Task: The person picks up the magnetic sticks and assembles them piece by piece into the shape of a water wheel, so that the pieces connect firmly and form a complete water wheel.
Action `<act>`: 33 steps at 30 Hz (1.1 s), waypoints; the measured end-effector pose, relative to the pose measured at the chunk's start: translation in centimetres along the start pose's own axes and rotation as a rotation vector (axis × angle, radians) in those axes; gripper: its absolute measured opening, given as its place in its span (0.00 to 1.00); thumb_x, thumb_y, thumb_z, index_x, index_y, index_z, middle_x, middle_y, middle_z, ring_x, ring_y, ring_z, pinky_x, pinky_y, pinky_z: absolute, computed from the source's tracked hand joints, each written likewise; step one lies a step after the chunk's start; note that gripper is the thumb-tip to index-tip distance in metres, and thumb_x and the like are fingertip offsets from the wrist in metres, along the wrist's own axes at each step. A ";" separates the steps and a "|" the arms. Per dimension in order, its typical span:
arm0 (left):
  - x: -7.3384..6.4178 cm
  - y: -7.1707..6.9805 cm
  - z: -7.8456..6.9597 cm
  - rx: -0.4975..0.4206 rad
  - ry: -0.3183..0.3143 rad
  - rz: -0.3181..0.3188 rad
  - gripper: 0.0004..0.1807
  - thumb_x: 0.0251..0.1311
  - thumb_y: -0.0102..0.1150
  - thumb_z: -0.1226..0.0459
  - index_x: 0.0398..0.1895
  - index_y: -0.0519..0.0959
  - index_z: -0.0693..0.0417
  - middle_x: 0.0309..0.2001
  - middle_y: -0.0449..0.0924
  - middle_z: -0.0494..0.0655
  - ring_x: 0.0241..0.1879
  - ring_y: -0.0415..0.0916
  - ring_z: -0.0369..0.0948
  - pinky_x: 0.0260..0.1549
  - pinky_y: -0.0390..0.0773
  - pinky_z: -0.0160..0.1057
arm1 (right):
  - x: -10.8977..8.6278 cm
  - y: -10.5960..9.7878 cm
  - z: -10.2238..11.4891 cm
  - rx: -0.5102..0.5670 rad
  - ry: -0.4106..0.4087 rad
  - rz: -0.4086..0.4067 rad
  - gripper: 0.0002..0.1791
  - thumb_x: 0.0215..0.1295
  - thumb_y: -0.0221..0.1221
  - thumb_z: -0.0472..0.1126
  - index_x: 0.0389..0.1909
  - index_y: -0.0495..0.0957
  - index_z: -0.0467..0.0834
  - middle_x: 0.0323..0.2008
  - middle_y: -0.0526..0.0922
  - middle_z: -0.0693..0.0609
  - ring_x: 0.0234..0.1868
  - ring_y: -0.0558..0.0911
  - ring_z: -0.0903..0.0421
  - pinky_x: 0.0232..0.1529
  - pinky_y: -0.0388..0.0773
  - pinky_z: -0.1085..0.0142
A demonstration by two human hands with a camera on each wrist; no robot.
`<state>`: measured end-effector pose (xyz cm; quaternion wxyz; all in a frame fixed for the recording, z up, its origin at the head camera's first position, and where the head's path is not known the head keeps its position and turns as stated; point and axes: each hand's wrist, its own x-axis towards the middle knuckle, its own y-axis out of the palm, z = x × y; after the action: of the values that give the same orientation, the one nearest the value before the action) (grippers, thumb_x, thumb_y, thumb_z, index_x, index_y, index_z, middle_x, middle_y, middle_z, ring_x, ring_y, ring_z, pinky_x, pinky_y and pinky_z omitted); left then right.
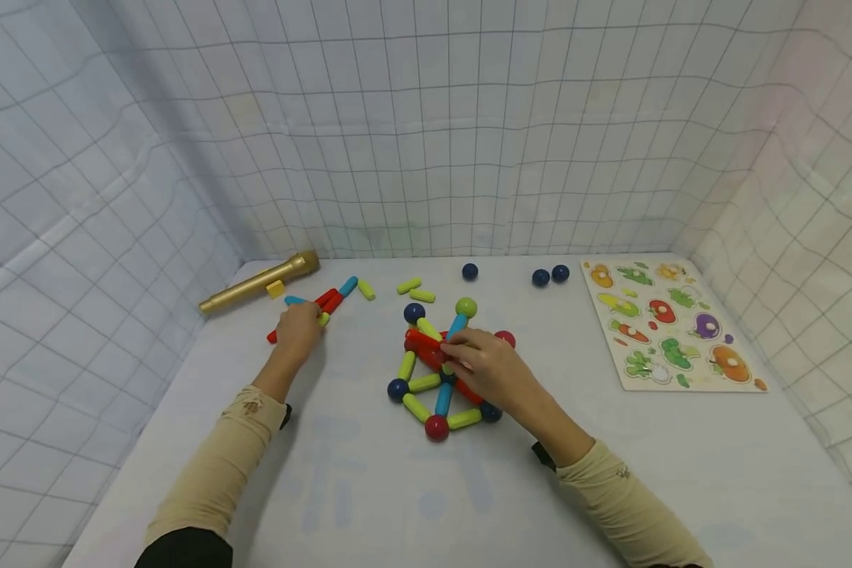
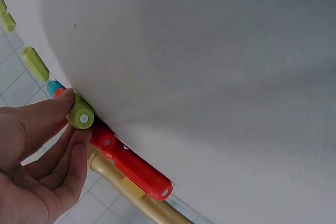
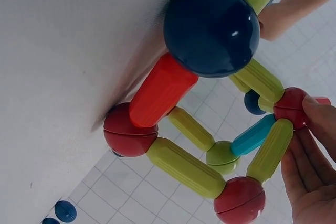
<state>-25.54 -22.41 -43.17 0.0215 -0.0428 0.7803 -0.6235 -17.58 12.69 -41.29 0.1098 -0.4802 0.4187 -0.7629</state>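
My left hand (image 1: 298, 331) pinches a light green magnetic rod (image 2: 81, 113) between thumb and fingers, low over the table at the left. Red magnetic rods (image 2: 142, 176) lie close beside it. At the middle stands a frame of magnetic rods and balls, with a dark blue ball (image 3: 211, 30), a blue rod (image 3: 253, 136) and a green ball (image 1: 466, 308) among its parts. My right hand (image 1: 486, 363) holds a red ball (image 3: 290, 107) high on this frame by thumb and fingers. From that ball a red rod (image 1: 423, 341) sticks out leftward.
A gold toy microphone (image 1: 259, 282) and a small yellow block (image 1: 275, 289) lie at the back left. Loose green rods (image 1: 422, 296) and dark blue balls (image 1: 540, 278) rest along the back. At the right lies a vegetable puzzle board (image 1: 653, 379). Gridded cloth walls surround the table.
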 end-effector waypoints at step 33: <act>-9.9 0.2 -8.3 -0.647 0.204 0.255 0.16 0.55 0.69 0.64 0.47 0.81 0.57 0.40 0.85 0.48 0.40 0.84 0.41 0.43 0.84 0.39 | 0.1 0.1 -0.2 -0.023 -0.017 0.002 0.18 0.49 0.74 0.37 0.43 0.87 0.41 0.39 0.86 0.49 0.42 0.84 0.56 0.44 0.83 0.68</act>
<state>-16.40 -13.32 -41.74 0.0064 0.1130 0.9345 -0.3376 -17.79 12.66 -41.38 0.1087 -0.4873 0.4270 -0.7539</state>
